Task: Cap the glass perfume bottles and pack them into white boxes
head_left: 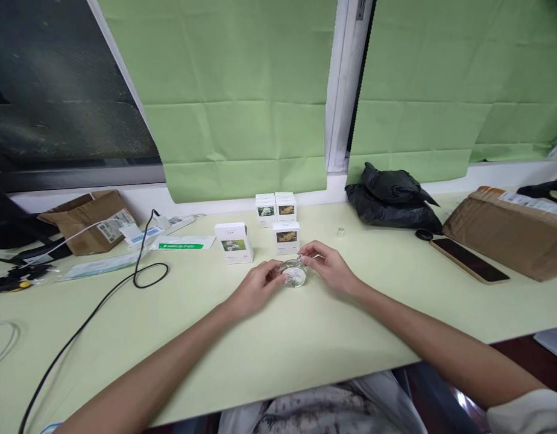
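A small round glass bottle [295, 275] with a pale label is between my hands, low over the table. My left hand [259, 285] is closed on its left side, the thumb over the face of the glass. The fingers of my right hand [329, 265] are pinched at the neck, at the bottle's upper right; what exactly lies between those fingertips is too small to tell. Just behind the bottle stands a white box [286, 240] with a yellow flower picture. Another white box [234, 243], with white flowers, stands to the left. Farther right is a small clear cap [340, 232].
Two more white boxes [275, 209] stand at the back. Rightward lie a black plastic bag [391, 202], a phone [469, 260] and a brown paper package [509, 235]. On the left are an open carton [91, 220], a power strip [176, 224], flat packets and a black cable [95, 313].
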{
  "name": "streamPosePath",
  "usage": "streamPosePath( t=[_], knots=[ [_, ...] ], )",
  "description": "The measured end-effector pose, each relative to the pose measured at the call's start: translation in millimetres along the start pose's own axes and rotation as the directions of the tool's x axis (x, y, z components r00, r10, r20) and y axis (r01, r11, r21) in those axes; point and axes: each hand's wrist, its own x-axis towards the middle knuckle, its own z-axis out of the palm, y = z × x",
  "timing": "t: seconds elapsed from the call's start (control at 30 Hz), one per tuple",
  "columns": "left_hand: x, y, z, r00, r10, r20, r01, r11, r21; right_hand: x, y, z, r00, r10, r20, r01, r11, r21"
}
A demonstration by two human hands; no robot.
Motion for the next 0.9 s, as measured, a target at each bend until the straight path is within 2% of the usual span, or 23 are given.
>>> streamPosePath(
  t=[0.5,0.67,0.8,0.9],
  knots=[
    [-0.8,5.8,0.0,1.000,0.011,0.024,-0.011,1.000,0.009,-6.1,-16.1,9.9,0.994,-0.090,-0.066,0.077,0.982,-0.173],
    [-1.1,5.0,0.0,1.000,-0.004,0.023,0.004,1.000,0.025,-7.3,-16.2,7.5,0.990,-0.137,-0.022,0.129,0.967,-0.218],
    [-0.9,1.6,0.5,1.000,-0.017,0.014,0.016,0.999,0.043,2.0,-6.7,-13.2,0.979,-0.206,-0.006,0.185,0.891,-0.415],
    [-1.0,-0.6,0.4,1.000,-0.025,0.012,0.024,0.999,0.042,16.4,12.7,-46.0,0.950,-0.269,-0.157,0.142,0.823,-0.550]
  ],
)
